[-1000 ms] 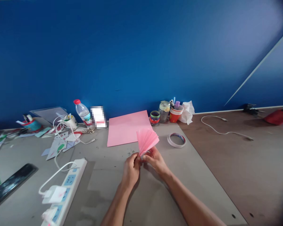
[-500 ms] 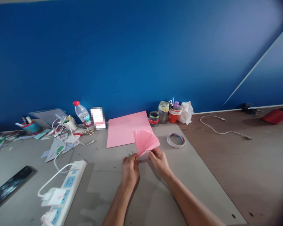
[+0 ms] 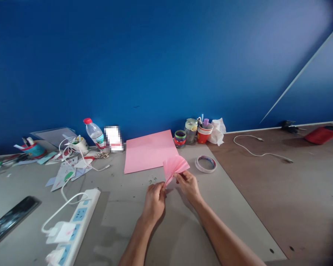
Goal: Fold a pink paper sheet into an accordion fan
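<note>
A pleated pink paper fan [image 3: 174,166] spreads out above my two hands over the grey table [image 3: 122,214]. My left hand [image 3: 154,201] pinches the fan's narrow base with closed fingers. My right hand [image 3: 187,184] grips the fan's right lower edge, fingers closed on the folds. A flat pink paper sheet [image 3: 148,151] lies just beyond the fan.
A tape ring [image 3: 205,163] lies right of the fan. Tape rolls [image 3: 180,138], a jar [image 3: 191,130] and a red cup [image 3: 204,133] stand by the blue wall. A power strip [image 3: 72,225], a bottle [image 3: 93,132], paper scraps and a phone [image 3: 8,221] sit left. A white cable [image 3: 261,153] lies right.
The fan has narrowed and tilted lower toward the table. My right hand slid up along its right edge; my left hand stayed at the base.
</note>
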A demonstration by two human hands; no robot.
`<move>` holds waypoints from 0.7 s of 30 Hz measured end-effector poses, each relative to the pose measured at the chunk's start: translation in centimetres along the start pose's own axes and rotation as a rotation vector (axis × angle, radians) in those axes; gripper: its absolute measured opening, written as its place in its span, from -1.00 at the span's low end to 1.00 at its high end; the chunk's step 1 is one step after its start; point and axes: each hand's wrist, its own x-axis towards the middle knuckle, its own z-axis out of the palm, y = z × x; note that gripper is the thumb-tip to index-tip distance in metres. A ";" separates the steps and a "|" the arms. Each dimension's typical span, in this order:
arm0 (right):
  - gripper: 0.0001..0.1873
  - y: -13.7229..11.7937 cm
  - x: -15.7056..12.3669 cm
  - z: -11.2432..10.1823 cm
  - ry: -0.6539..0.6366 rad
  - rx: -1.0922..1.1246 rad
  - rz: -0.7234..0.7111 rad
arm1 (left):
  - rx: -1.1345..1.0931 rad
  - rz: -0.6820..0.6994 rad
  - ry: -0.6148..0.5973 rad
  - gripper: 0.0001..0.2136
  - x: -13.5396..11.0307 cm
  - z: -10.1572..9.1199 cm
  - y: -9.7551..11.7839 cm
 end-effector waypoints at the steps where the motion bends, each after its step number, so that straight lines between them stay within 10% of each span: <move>1: -0.74 0.0 0.0 0.0 0.004 -0.002 -0.006 | -0.012 -0.006 -0.016 -0.78 0.0 -0.1 0.2; 21: -0.65 1.0 0.9 0.1 -0.081 0.208 0.108 | -0.215 -0.069 -0.171 -0.76 0.1 -0.9 1.6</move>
